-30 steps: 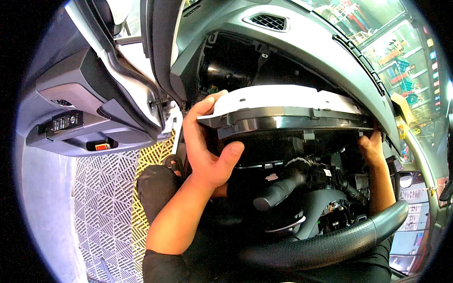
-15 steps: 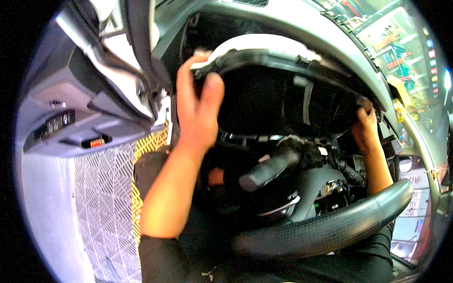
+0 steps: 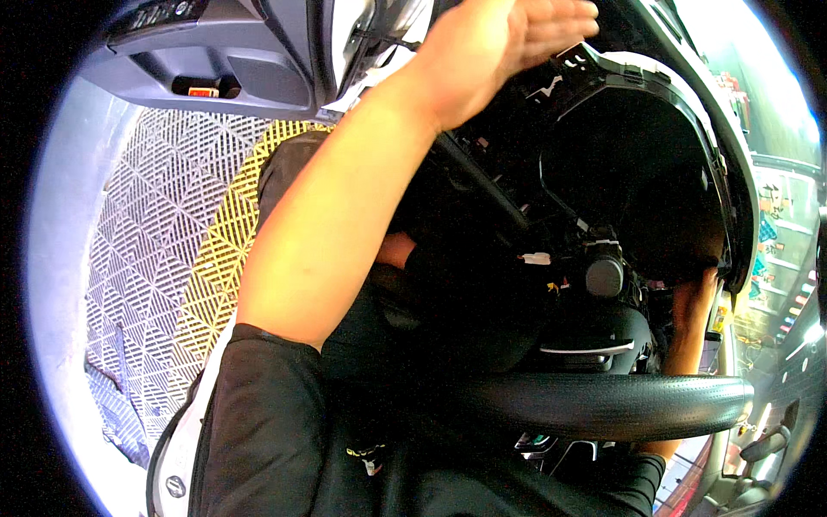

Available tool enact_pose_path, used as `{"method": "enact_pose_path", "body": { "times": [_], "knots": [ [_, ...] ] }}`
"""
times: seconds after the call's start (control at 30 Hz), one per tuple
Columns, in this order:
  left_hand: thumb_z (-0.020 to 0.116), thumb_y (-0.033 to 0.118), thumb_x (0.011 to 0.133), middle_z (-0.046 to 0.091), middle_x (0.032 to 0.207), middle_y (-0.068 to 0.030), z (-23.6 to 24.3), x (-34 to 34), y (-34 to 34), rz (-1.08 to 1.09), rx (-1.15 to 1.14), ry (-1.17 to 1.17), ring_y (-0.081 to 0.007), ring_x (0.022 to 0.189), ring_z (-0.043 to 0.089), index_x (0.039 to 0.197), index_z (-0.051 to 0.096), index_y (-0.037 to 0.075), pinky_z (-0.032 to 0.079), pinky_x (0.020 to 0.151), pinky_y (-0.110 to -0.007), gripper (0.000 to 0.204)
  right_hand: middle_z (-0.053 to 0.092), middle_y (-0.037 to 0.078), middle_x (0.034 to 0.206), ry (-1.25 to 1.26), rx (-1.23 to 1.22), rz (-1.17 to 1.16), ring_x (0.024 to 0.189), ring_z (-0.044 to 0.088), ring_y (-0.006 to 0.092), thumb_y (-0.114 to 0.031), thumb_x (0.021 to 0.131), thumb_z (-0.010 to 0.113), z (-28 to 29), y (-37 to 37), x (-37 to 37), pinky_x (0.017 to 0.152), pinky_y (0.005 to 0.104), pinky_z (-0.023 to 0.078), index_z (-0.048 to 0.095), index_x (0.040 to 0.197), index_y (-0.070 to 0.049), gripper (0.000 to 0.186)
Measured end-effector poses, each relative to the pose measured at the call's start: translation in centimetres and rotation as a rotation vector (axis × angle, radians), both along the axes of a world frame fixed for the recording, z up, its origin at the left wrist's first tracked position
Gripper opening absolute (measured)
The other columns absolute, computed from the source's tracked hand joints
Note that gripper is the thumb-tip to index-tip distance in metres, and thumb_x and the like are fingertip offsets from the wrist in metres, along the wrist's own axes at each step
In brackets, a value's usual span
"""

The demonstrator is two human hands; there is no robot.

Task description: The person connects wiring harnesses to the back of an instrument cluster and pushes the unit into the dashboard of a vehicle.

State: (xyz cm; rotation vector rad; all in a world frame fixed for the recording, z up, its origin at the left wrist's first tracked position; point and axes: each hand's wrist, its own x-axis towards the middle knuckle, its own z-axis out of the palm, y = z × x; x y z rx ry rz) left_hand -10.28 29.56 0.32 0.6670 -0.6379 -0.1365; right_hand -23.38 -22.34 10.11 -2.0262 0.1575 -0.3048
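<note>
A black instrument cluster (image 3: 633, 164), with a pale rim piece along its upper edge, sits tilted in the dashboard opening behind the steering wheel (image 3: 603, 407). My right hand (image 3: 692, 302) reaches past the wheel and grips the cluster's lower right edge; some of its fingers are hidden behind the part. Away from the cluster, my left hand (image 3: 517, 39) is open and holds nothing, its fingers stretched flat over the dashboard's left end. Below the cluster, a dark column stalk (image 3: 605, 277) points toward me.
At the upper left stands the open car door (image 3: 276, 86), with a small orange item (image 3: 203, 91) in its pull pocket. Slatted grey floor tiles (image 3: 164, 207) with a yellow strip (image 3: 224, 233) lie outside. The windscreen pillar and glass border the right side.
My left hand has let go of the cluster's left edge and opened. My right hand stays on the right edge. The view has turned, so the cluster appears further right.
</note>
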Motion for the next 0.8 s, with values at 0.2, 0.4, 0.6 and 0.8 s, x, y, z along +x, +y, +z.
{"method": "enact_pose_path", "body": {
  "times": [0.2,0.4,0.6,0.8],
  "knots": [
    [0.040,0.054,0.111,0.068,0.124,-0.0129,0.9,-1.9,2.6,0.189,-0.067,0.417,-0.0215,0.110,0.066,0.132,0.059,-0.001,0.051,0.099,-0.036,0.062,0.048,0.015,0.155,0.049,0.079,0.020,0.137,0.051,0.0343,-0.056,0.100,0.059,-0.2,1.1,-0.4,0.115,0.0500,0.045,0.039,0.157,-0.007,0.078],
    [0.051,0.032,0.108,0.070,0.113,-0.0099,0.5,-4.6,3.4,0.359,0.070,0.422,-0.0185,0.099,0.067,0.120,0.064,0.000,0.053,0.087,-0.032,0.036,0.039,0.014,0.163,0.121,0.153,0.108,0.149,0.038,0.0369,-0.070,0.091,0.063,0.4,1.1,-1.0,0.123,0.0562,0.032,0.033,0.161,-0.011,0.097],
    [0.053,0.026,0.105,0.069,0.110,-0.0092,1.5,-6.0,3.3,0.490,-0.048,0.489,-0.0179,0.095,0.065,0.117,0.065,0.000,0.052,0.084,-0.031,0.031,0.033,0.015,0.167,0.155,0.182,0.053,0.150,0.035,0.0400,-0.078,0.081,0.067,0.5,0.5,-1.0,0.123,0.0602,0.031,0.026,0.164,-0.011,0.114],
    [0.052,0.023,0.103,0.069,0.109,-0.0097,3.1,-5.3,3.1,0.617,-0.219,0.764,-0.0186,0.093,0.064,0.116,0.065,-0.002,0.051,0.083,-0.032,0.031,0.040,0.016,0.162,0.189,0.086,-0.020,0.146,0.040,0.0399,-0.078,0.084,0.066,1.0,-0.5,-1.6,0.122,0.0603,0.032,0.032,0.160,-0.006,0.110]
  ]
}}
